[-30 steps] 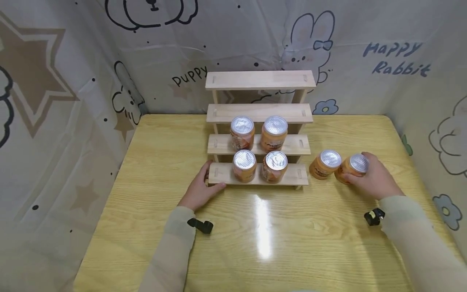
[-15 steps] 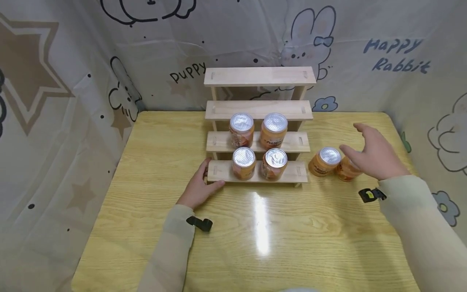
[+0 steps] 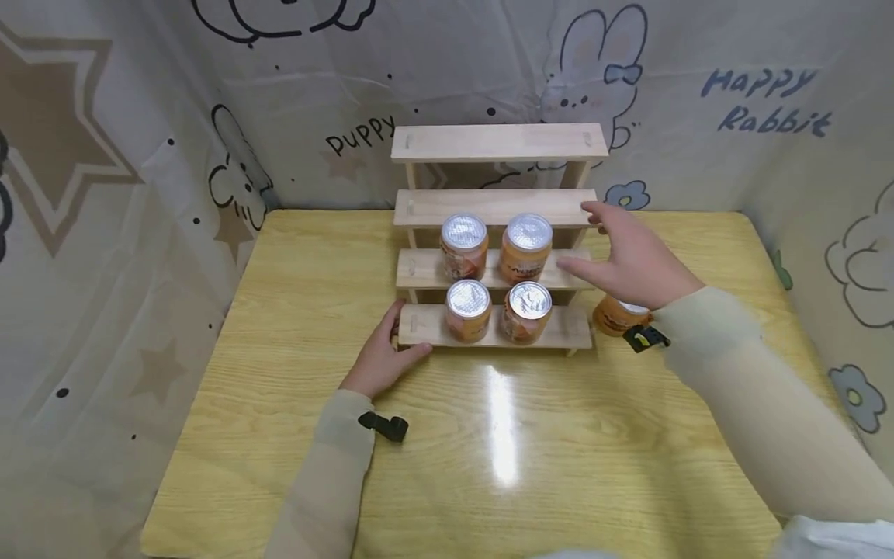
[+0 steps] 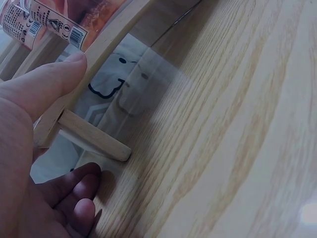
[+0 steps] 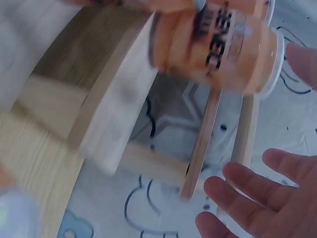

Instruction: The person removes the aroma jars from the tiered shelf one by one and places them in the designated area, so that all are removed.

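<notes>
On my head feed, the person's left hand (image 3: 380, 361) grips the near left end of a pale wooden four-tier rack (image 3: 499, 142), most fingers hidden. The right hand (image 3: 639, 260), spread and holding nothing, hovers at its right end; I cannot tell whether it touches wood. Four round orange jars with silver lids (image 3: 524, 265) stand in pairs on the two nearest tiers. Farther right on the yellow wood-grain table (image 3: 594, 450), the pale right cuff (image 3: 705, 326) partly covers another orange jar (image 3: 616, 317).
</notes>
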